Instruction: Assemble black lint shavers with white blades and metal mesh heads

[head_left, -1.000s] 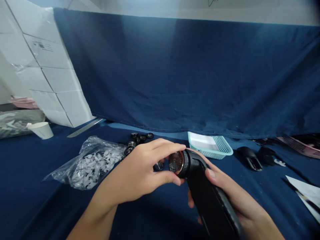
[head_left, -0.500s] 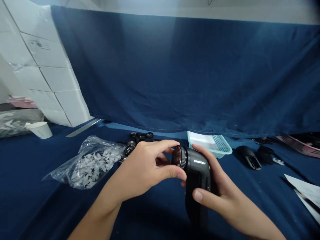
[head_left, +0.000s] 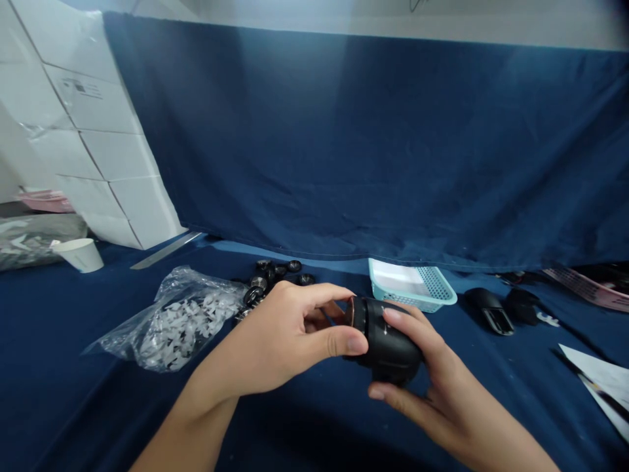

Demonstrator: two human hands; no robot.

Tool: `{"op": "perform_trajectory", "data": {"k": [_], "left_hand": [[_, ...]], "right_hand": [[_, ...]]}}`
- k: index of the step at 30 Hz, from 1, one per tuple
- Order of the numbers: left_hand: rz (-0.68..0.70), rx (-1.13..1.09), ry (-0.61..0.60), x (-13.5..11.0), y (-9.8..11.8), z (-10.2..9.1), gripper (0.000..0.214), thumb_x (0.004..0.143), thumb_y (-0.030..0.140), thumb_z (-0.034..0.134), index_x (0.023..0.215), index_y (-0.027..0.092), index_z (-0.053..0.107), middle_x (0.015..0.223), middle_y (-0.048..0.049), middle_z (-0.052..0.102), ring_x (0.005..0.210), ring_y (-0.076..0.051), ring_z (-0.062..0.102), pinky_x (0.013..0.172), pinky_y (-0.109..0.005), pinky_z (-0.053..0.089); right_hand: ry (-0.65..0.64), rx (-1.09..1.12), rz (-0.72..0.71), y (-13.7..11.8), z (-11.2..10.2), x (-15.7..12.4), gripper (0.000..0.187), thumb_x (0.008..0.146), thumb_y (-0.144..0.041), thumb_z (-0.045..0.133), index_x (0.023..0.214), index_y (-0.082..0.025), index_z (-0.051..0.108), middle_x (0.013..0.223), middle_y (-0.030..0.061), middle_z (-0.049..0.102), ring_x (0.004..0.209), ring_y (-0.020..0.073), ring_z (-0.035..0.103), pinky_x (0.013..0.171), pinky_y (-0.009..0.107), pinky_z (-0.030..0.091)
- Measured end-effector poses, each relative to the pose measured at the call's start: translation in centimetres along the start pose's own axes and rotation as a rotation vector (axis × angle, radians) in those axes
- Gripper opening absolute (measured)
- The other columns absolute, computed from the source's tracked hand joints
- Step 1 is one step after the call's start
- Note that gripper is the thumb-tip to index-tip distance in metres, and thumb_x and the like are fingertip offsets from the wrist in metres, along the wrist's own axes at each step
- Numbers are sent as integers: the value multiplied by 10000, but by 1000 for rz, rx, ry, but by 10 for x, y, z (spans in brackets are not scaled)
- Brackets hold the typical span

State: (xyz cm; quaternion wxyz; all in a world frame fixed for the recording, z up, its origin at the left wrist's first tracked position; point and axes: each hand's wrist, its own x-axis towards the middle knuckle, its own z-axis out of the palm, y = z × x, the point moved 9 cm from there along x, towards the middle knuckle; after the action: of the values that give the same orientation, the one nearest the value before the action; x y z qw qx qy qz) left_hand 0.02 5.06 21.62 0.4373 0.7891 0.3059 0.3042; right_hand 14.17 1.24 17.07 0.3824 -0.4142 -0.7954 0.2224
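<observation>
A black fabric shaver [head_left: 396, 354] is held between my two hands above the blue cloth. My left hand [head_left: 289, 337] closes its thumb and fingers around the ribbed collar [head_left: 360, 314] at the shaver's round head. Only a sliver of the copper-coloured head face shows past those fingers. My right hand [head_left: 447, 387] wraps the body, with fingers over the top and the thumb underneath. Small white marks are visible on the housing beside a right fingertip. The handle is mostly out of sight, turned away from me.
Left of my hands lies a clear bag [head_left: 184, 324] of small pale parts, near several round black pieces [head_left: 258, 282]. Behind stands a teal basket [head_left: 430, 301]. A black shell [head_left: 489, 311] and paper [head_left: 597, 367] lie right. A cup [head_left: 81, 255], metal strip [head_left: 167, 251] and white boxes [head_left: 113, 154] are left.
The fabric shaver has rolled in my hands, so its lettering and handle have turned out of view. My right fingers moved over its top. The left hand keeps its hold on the collar.
</observation>
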Motion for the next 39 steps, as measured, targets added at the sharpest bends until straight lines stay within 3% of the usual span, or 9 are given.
{"op": "perform_trajectory", "data": {"k": [4, 9, 13, 18, 22, 26, 32, 36, 39], "left_hand": [[51, 112, 63, -3, 5, -4, 466, 800, 333, 770, 1232, 286, 601, 1009, 30, 706, 842, -152, 683, 764, -240, 550], [349, 379, 124, -14, 30, -5, 566, 752, 254, 818, 1269, 296, 591, 1279, -13, 623, 1146, -215, 600, 1004, -316, 485], [484, 463, 84, -21, 37, -2, 465, 852, 126, 698, 1276, 285, 592, 1370, -1, 561, 1203, -179, 572, 1038, -267, 468], [515, 499, 7, -27, 39, 1, 468, 894, 2, 547, 1273, 272, 597, 1429, 18, 501, 1243, -139, 543, 1027, -191, 467], [516, 527, 12, -27, 40, 1, 462, 873, -6, 567, 1257, 248, 607, 1399, 7, 529, 1237, -141, 544, 1047, -196, 447], [512, 541, 77, -23, 40, -3, 471, 819, 164, 744, 1263, 224, 600, 1339, -11, 582, 1173, -147, 584, 1033, -192, 444], [469, 470, 110, -17, 35, -5, 590, 745, 201, 820, 1286, 231, 585, 1284, -8, 626, 1139, -159, 603, 999, -207, 458], [323, 359, 165, -9, 23, -10, 613, 692, 345, 857, 1250, 243, 623, 1070, 3, 703, 953, -166, 659, 867, -236, 525], [195, 224, 144, -3, 12, -10, 554, 680, 388, 855, 1180, 241, 667, 938, 12, 714, 817, -161, 671, 770, -240, 543]], "right_hand": [[-33, 156, 131, 7, 0, -1, 764, 840, -325, 724, 1454, -476, 295, 1533, -3, 349, 1402, 306, 371, 1110, 450, 394], [-238, 884, 427, 10, 24, -5, 915, 819, -459, 724, 1509, -417, 125, 1220, 70, 644, 950, 242, 705, 853, 410, 554], [-366, 1343, 463, -4, 40, -3, 877, 867, -517, 646, 1519, -361, 80, 893, 43, 719, 708, 192, 738, 593, 254, 560], [-438, 1512, 557, -10, 52, -4, 775, 881, -525, 620, 1506, -310, 215, 1007, 61, 709, 645, 149, 733, 577, 208, 561], [-425, 1462, 576, -6, 52, -3, 805, 864, -548, 629, 1508, -315, 207, 1014, 61, 708, 626, 148, 729, 578, 219, 560], [-381, 1362, 539, 0, 48, -2, 891, 856, -514, 661, 1526, -353, 96, 980, 72, 724, 694, 174, 744, 589, 223, 549], [-306, 1131, 545, 10, 40, -6, 972, 847, -513, 673, 1527, -368, -6, 842, 41, 722, 727, 214, 731, 602, 318, 582], [-181, 829, 418, 12, 26, -4, 851, 829, -450, 711, 1492, -393, 181, 1156, 79, 664, 869, 222, 718, 734, 352, 591], [-26, 430, 211, 9, 11, -1, 812, 796, -335, 757, 1445, -427, 277, 1371, 59, 536, 1111, 255, 647, 919, 382, 551]]}}
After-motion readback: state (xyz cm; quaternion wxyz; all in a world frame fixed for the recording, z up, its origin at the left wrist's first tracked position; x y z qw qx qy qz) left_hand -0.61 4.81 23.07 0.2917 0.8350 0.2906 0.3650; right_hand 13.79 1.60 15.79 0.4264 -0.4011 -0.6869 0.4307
